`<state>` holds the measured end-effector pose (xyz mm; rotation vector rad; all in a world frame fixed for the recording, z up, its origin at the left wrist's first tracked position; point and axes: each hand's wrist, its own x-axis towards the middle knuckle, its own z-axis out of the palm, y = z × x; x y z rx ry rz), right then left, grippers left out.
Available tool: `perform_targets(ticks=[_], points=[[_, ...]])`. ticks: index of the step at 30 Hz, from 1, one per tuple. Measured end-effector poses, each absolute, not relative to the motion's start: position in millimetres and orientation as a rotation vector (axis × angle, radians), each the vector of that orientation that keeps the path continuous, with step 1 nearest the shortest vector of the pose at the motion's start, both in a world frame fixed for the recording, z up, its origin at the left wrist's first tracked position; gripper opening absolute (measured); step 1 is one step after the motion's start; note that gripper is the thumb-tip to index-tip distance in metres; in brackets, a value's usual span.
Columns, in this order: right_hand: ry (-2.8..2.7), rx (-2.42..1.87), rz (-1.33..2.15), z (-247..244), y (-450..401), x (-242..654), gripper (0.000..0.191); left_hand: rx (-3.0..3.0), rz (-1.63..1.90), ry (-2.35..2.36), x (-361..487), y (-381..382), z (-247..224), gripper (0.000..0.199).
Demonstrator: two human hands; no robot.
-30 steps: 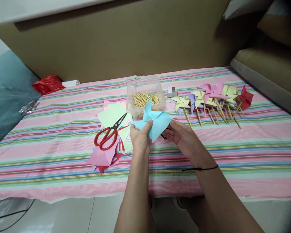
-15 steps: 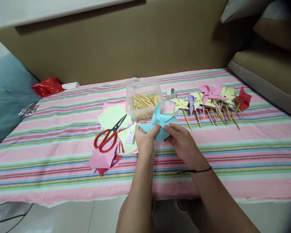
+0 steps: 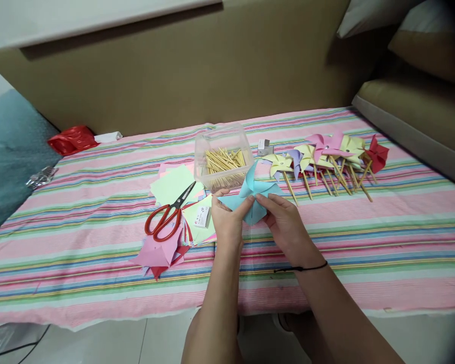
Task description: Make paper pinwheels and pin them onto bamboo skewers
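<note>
Both my hands hold a light blue paper pinwheel (image 3: 252, 194) above the striped cloth. My left hand (image 3: 227, 222) pinches its left side with thumb and fingers. My right hand (image 3: 286, 222) grips its right side, and a black cord circles that wrist. The folded blue corners meet between my fingertips. Just behind the pinwheel stands a clear plastic box of wooden sticks (image 3: 222, 159).
Red-handled scissors (image 3: 167, 217) lie on a pile of coloured paper squares (image 3: 170, 202) to the left. A row of several finished pinwheels on sticks (image 3: 326, 156) lies at the right. A red bag (image 3: 72, 139) sits far left. A brown sofa back rises behind the striped bed cover (image 3: 364, 237).
The blue paper's corners have been folded in toward the centre, so it looks smaller and more bunched. My hands have drawn closer together around it.
</note>
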<state>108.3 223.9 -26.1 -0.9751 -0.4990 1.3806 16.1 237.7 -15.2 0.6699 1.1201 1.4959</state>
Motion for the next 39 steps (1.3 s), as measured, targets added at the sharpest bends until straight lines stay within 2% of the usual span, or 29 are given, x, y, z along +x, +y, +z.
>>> perform_targets(ticks=[7,15,23,30,35,39], points=[[-0.516,-1.002,1.326,-26.1,224.1,106.9,0.033,0.659,1.504,1.1,16.3,236.8,-13.2,0.06],[-0.49,-1.05,1.286,-25.2,225.2,105.3,0.027,0.655,1.48,1.098,14.3,238.5,-15.8,0.06],[-0.464,-1.107,1.256,-21.1,225.7,106.6,0.03,0.712,1.335,1.139,9.6,240.3,-17.7,0.074],[-0.63,-1.218,1.249,-25.0,228.8,128.2,0.029,0.798,1.151,1.023,-9.8,240.5,-10.5,0.058],[-0.866,-1.307,1.247,-28.0,227.8,137.1,0.031,0.942,1.064,1.071,-15.5,242.6,-14.3,0.067],[-0.92,-1.318,1.277,-26.3,227.4,135.3,0.036,1.029,1.042,1.141,-12.8,242.9,-17.3,0.064]])
